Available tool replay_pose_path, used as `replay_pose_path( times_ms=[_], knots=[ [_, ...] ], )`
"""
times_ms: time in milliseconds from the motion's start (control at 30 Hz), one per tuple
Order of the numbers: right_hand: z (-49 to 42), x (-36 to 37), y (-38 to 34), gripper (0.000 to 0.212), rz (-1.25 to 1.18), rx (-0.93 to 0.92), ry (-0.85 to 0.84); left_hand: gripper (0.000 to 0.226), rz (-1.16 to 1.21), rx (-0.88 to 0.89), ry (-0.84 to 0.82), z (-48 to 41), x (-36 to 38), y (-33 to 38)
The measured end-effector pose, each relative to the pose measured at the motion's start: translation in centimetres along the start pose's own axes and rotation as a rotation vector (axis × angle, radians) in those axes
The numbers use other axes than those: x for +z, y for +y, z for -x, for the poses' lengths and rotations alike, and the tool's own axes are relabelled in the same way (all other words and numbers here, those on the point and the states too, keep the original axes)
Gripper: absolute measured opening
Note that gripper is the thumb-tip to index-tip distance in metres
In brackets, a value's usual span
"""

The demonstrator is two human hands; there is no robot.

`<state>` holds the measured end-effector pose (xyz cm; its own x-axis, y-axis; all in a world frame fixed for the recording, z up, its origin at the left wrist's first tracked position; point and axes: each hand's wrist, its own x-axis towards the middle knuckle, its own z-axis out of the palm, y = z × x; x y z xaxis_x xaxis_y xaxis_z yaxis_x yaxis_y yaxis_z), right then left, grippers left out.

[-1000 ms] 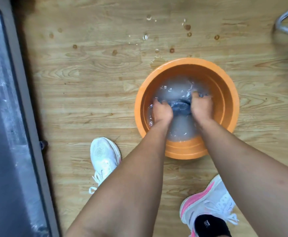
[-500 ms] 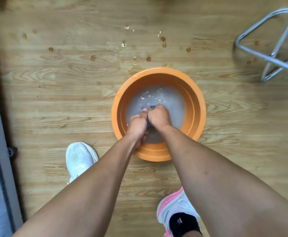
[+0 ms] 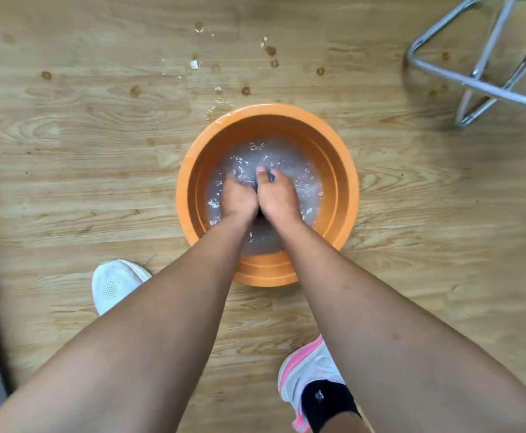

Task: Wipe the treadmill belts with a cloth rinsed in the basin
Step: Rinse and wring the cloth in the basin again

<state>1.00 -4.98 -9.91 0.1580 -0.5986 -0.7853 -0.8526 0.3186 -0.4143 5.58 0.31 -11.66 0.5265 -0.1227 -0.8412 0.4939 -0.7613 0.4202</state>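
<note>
Since the frame half a second earlier, both hands have been brought level with each other and dipped further into the water [image 3: 305, 182], where before the left was held nearer than the right. The left hand [image 3: 238, 198] and the right hand [image 3: 278, 198] are pressed side by side, fingers curled, and the dark blue cloth [image 3: 269, 177] is gripped between them, only a small fold being seen by the right thumb. The cloth is held inside the orange basin [image 3: 346, 170], which is set on the wooden floor [image 3: 83, 182]. Droplets [image 3: 194, 64] are scattered on the boards beyond the basin. A white shoe [image 3: 114, 284] is planted near its left side, a pink-and-white shoe [image 3: 308, 370] nearer the camera, and a metal frame [image 3: 480, 76] is seen well apart at the upper right.
</note>
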Motion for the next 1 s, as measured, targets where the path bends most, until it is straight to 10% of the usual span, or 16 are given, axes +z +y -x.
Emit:
replay_pose_path(
  times_ms=[233,667,1000],
  knots=[
    [0.4,0.2,0.0,0.04,0.063,-0.089,-0.001,0.036,0.291,-0.276,-0.208,1.8,-0.9,0.1],
    [-3.3,-3.6,-1.1,0.038,0.255,-0.055,0.177,0.064,0.251,-0.174,0.146,3.5,-2.3,1.6],
    [0.9,0.4,2.0,0.048,-0.081,-0.061,0.043,0.034,0.156,-0.138,-0.059,0.3,0.9,-0.5]
  ],
)
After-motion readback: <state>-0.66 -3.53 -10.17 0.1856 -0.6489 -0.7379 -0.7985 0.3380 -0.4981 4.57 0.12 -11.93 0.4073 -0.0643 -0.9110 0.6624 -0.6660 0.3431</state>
